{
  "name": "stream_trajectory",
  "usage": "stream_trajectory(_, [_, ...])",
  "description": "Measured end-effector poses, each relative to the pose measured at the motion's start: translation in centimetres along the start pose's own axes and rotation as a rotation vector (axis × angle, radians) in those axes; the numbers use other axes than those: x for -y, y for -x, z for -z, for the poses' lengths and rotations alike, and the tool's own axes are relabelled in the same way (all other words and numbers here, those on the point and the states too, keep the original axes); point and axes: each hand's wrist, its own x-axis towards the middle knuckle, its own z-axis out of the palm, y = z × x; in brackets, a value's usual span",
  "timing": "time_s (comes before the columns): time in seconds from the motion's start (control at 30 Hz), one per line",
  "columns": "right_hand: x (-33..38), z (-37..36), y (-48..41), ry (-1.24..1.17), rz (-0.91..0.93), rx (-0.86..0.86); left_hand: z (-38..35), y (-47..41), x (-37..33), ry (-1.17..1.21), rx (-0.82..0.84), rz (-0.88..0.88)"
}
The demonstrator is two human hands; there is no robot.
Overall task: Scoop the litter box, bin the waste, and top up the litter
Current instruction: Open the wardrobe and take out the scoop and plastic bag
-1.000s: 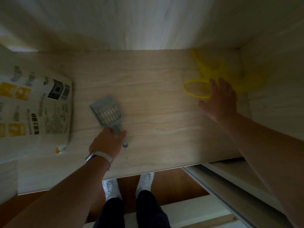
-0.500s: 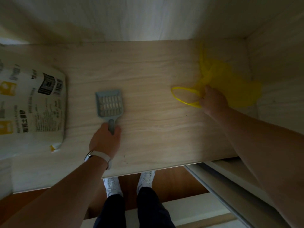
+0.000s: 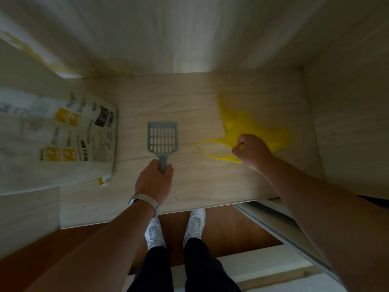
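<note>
Grey plastic, the litter scoop [image 3: 162, 138] lay flat on the pale wooden shelf [image 3: 189, 102], its long axis running straight away from the person: slotted head toward the back wall, handle [image 3: 162, 165] pointing at the shelf's front edge. The left hand [image 3: 153, 182] was wrapped round that handle from the near end, so its grip sat in line with the scoop and probably needed only a lift to take it off the wood. Well apart to the right, the right hand [image 3: 252, 151] was fisted on a bunched part of the thin yellow plastic bag [image 3: 242, 121], whose loop trailed leftward toward the scoop while its body spread beyond the knuckles. A printed sack of cat litter [image 3: 63, 140] lay on its side at far left, nearer the left hand. No litter box was in view, so both things would likely have to be carried off the shelf.
</note>
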Motion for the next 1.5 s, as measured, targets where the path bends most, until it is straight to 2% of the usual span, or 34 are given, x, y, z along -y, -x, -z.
stream_trajectory(0.1, [2.4,1.5,3.1,-0.078,0.071,0.027,2.4,1.9,-0.2,0.036,0.002,-0.036])
stream_trajectory(0.23, [5.7,4.2,7.1,-0.064,0.112,0.064,6.4,4.7,-0.4,0.076,-0.010,-0.109])
stream_trajectory(0.57, [12.7,9.1,17.0,-0.004,0.365,-0.159,15.2,11.8,0.0,0.218,-0.094,-0.281])
stream_trajectory(0.73, [14.9,10.3,20.6,0.155,0.430,-0.196,18.1,15.1,0.7,0.255,-0.150,-0.316])
stream_trajectory(0.97, [16.3,10.6,22.5,0.172,0.599,-0.263,19.7,19.2,1.4,0.231,-0.309,-0.170])
stream_trajectory(1.23, [17.4,10.3,24.9,0.038,0.842,-0.070,18.1,25.4,1.7,0.314,-0.501,0.012])
stream_trajectory(1.5, [19.4,7.7,28.2,0.008,1.054,0.027,14.6,33.8,5.3,0.378,-0.686,0.211])
